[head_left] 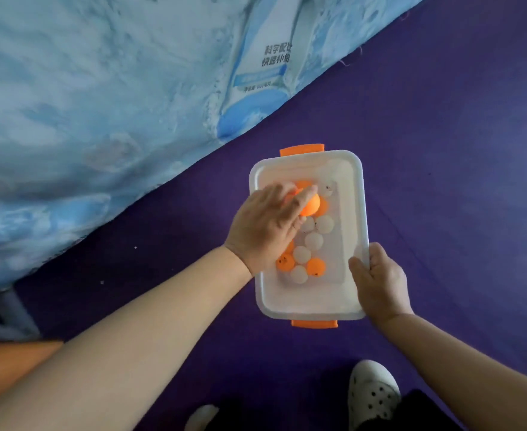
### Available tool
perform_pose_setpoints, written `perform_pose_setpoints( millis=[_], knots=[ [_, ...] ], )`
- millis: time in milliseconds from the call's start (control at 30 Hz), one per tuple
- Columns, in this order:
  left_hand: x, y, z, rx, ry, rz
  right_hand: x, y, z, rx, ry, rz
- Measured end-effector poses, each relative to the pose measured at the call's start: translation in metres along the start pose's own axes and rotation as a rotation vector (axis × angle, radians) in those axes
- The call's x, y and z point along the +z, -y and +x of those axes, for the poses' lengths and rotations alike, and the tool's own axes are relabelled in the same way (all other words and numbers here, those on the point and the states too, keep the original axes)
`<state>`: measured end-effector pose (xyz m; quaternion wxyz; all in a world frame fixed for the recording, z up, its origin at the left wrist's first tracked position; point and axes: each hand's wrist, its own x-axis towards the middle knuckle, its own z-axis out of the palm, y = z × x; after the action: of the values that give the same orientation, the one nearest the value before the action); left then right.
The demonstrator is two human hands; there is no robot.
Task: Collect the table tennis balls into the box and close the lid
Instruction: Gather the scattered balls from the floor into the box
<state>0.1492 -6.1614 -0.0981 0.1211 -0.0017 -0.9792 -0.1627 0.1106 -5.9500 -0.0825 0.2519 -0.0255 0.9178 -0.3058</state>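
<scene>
- A white translucent rectangular plastic box (362,213) sits open-topped on the dark purple floor mat (442,150), its long sides running away from the person
- A flat orange plastic latch (301,149) juts from the far short end of the box, and a second orange latch (314,323) from the near short end
- The left hand (265,225) reaches in from the left across the box's left rim, palm down, over the far half of the inside
- Its fingers (305,197) are curled over a bright orange table tennis ball (313,208), which shows just past the fingertips, tucked against their undersides and above the balls lying in the box
- This part is blurred; more orange shows beneath the fingers, and whether that is a second held ball cannot be told
- The right hand (380,281) grips the box's right rim close to the near right corner, thumb toward the inside and fingers wrapped on the edge
- Loose white table tennis balls (313,241) and loose orange table tennis balls (316,266) lie clustered on the box's bottom, touching one another, partly hidden by the left hand
- A pale blue printed sheet (100,88) with dark characters fills the upper left, its edge crossing the mat on a slant
- A white perforated clog (374,393) shows at the bottom edge, on the mat
</scene>
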Motion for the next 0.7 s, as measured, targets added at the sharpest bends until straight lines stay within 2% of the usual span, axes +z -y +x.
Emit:
perform_pose_setpoints(
  millis=[100,133,200,333,400,567,700],
  knots=[
    [-0.050,-0.051,0.003,-0.040,0.285,-0.004,-0.048,0.029,-0.030,-0.009,0.011,-0.037],
    [-0.071,-0.063,0.002,-0.073,0.325,0.021,-0.066,0.041,-0.043,-0.005,0.015,-0.037],
    [-0.121,-0.085,0.005,-0.131,0.318,0.108,-0.105,0.066,-0.073,0.023,0.014,-0.013],
    [-0.231,-0.135,0.025,-0.389,0.314,0.146,-0.187,0.119,-0.138,0.116,-0.006,0.071],
    [-0.287,-0.159,0.042,-0.468,0.396,0.103,-0.231,0.144,-0.171,0.140,-0.025,0.115],
    [-0.407,-0.231,0.080,-0.363,0.625,0.066,-0.346,0.192,-0.255,0.148,-0.117,0.147],
    [-0.476,-0.301,0.103,-0.277,0.517,-0.072,-0.425,0.198,-0.316,0.201,-0.197,0.248]
  ],
)
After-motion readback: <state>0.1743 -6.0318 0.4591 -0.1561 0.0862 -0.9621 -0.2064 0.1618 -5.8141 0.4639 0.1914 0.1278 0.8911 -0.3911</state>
